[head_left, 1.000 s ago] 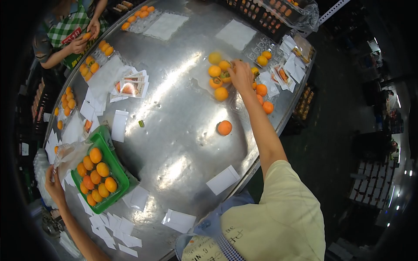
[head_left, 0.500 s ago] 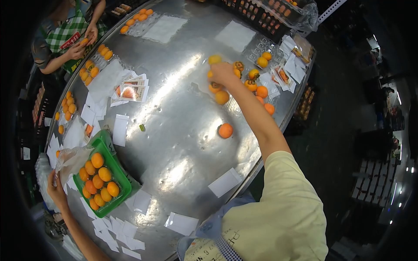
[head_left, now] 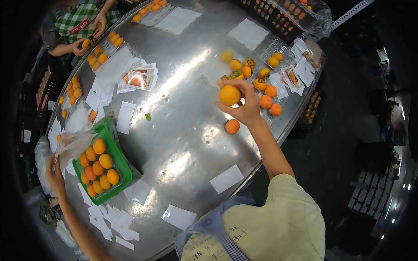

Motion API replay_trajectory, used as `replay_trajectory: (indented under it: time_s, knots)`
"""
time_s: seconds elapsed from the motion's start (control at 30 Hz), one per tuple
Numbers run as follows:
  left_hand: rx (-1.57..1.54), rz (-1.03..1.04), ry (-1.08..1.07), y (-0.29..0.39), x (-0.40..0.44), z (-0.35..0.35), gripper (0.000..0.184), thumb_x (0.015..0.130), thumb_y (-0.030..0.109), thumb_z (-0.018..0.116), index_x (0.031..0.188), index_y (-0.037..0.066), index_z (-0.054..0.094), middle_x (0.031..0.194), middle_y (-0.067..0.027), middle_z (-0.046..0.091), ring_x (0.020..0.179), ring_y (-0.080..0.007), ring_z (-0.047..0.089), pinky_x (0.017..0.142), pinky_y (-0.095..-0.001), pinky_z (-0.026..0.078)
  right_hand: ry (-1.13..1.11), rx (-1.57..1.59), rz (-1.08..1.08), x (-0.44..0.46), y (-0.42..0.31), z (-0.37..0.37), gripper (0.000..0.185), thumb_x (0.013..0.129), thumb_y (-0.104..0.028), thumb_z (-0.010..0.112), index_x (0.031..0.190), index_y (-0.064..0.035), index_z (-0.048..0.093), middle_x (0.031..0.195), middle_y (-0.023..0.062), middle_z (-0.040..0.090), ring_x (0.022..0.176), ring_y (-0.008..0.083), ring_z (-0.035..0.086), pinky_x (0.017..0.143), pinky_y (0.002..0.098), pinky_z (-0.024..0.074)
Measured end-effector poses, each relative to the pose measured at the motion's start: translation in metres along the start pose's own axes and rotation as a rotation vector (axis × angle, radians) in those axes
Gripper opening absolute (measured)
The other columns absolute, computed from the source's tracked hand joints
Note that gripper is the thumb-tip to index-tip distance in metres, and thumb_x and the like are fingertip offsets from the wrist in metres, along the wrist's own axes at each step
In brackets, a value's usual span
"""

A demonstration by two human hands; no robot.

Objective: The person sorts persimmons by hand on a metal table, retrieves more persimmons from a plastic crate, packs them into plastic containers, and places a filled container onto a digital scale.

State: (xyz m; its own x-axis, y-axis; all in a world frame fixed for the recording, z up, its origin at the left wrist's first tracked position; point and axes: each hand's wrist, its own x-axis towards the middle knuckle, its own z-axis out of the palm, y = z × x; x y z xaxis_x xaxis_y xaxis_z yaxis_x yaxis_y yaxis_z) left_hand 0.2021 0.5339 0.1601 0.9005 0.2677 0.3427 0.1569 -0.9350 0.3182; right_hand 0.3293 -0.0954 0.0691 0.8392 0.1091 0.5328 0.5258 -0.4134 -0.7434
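My right hand (head_left: 246, 102) has its thumb and fingers round an orange persimmon (head_left: 229, 95), held over the metal table. Just below it a single persimmon (head_left: 232, 126) rests on the tabletop. Beyond the hand lies a loose group of persimmons (head_left: 248, 65), some with green-brown calyxes up. At the far left, my left hand (head_left: 54, 176) pinches the edge of a crinkled clear plastic sheet (head_left: 73, 145); its fingertips are partly hidden. That sheet adjoins a green tray (head_left: 126, 178), in which several persimmons (head_left: 99, 167) sit in rows in a clear pack.
White cards (head_left: 126, 117) and picture labels (head_left: 141, 79) lie about the metal table (head_left: 174, 130). Clear packs of persimmons (head_left: 98, 56) line the far left edge, where a co-worker in a green checked apron (head_left: 78, 19) holds a fruit. A black crate (head_left: 270, 17) stands at the back.
My right hand has come back from the fruit group toward me, now with a persimmon in it. A yellowish fruit there is still blurred. My left hand stays by the tray.
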Motion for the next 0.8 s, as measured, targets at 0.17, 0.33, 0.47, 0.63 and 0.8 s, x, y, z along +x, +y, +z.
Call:
replay_trajectory:
  time_s: [0.17,0.33,0.47,0.63,0.8]
  knots:
    - [0.032,0.03,0.013,-0.002,-0.003,-0.001,0.022,0.088,0.009,0.06,0.107,-0.002,0.062,0.096,-0.0122,0.066,0.089,-0.0149,0.06,0.081,-0.0281,0.046,0.087,-0.071,-0.344,-0.005,-0.013,-0.001,0.054,0.061,-0.008,0.083,0.107,-0.0091,0.055,0.113,0.0096,0.054,0.084,0.0158,0.058,0.069,0.0243,0.0513]
    - [0.05,0.02,0.009,0.006,-0.005,-0.002,0.021,0.088,0.007,0.059,0.107,-0.002,0.062,0.096,-0.0134,0.066,0.09,-0.0162,0.061,0.082,-0.0289,0.046,0.072,-0.103,-0.456,-0.015,-0.008,-0.001,0.061,0.061,-0.003,0.084,0.111,-0.0074,0.049,0.116,0.0136,0.046,0.097,0.0235,0.057,0.076,0.0291,0.0528]
    - [0.037,0.038,0.016,0.007,-0.005,-0.001,0.021,0.088,0.006,0.059,0.107,-0.002,0.061,0.096,-0.0134,0.066,0.09,-0.017,0.061,0.083,-0.0289,0.045,0.112,0.213,-0.215,-0.033,-0.012,0.017,0.064,0.064,0.002,0.08,0.117,-0.0042,0.045,0.12,0.0148,0.043,0.1,0.0253,0.058,0.083,0.0333,0.0524]
    - [-0.003,0.016,0.015,0.007,-0.007,0.001,0.02,0.088,0.006,0.059,0.107,-0.001,0.062,0.098,-0.0121,0.066,0.092,-0.0168,0.061,0.083,-0.028,0.045,-0.005,0.559,0.007,-0.042,-0.035,0.033,0.06,0.068,0.002,0.076,0.119,-0.001,0.044,0.124,0.0145,0.045,0.106,0.0221,0.057,0.081,0.0274,0.0545]
    - [-0.059,0.023,0.051,0.005,-0.01,0.002,0.018,0.087,0.006,0.06,0.104,0.0,0.063,0.099,-0.0105,0.066,0.093,-0.0172,0.062,0.082,-0.0283,0.046,0.015,0.297,-0.355,-0.042,-0.044,0.053,0.049,0.069,0.007,0.073,0.111,-0.0019,0.05,0.118,0.0144,0.048,0.101,0.0291,0.06,0.079,0.0296,0.0554]
